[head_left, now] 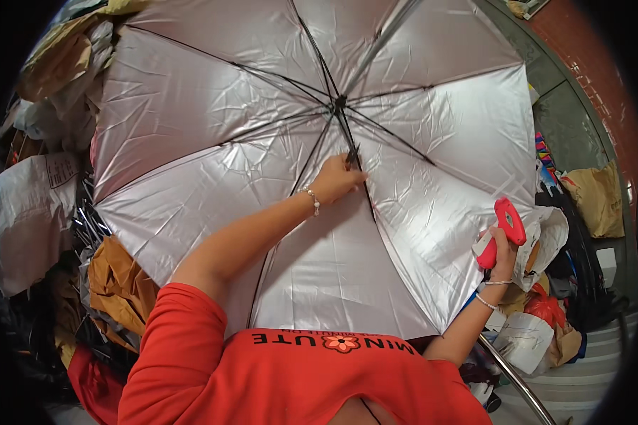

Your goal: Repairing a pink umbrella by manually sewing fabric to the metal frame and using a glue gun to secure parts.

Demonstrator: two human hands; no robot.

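An open umbrella with a silvery inner lining spreads before me, its black ribs meeting at a central hub. Just below that hub, my left hand is closed on one black umbrella rib. A small dark pointed piece sticks up at its fingertips; I cannot tell whether it belongs to the rib. Off to the right, my right hand grips a pinkish-red and white hand-held tool by the umbrella's edge. Its exact kind is unclear.
Brown paper and a white bag crowd the left side. Along the right lie a tan bag, a white packet and dark folded items. A metal pole slants at the lower right.
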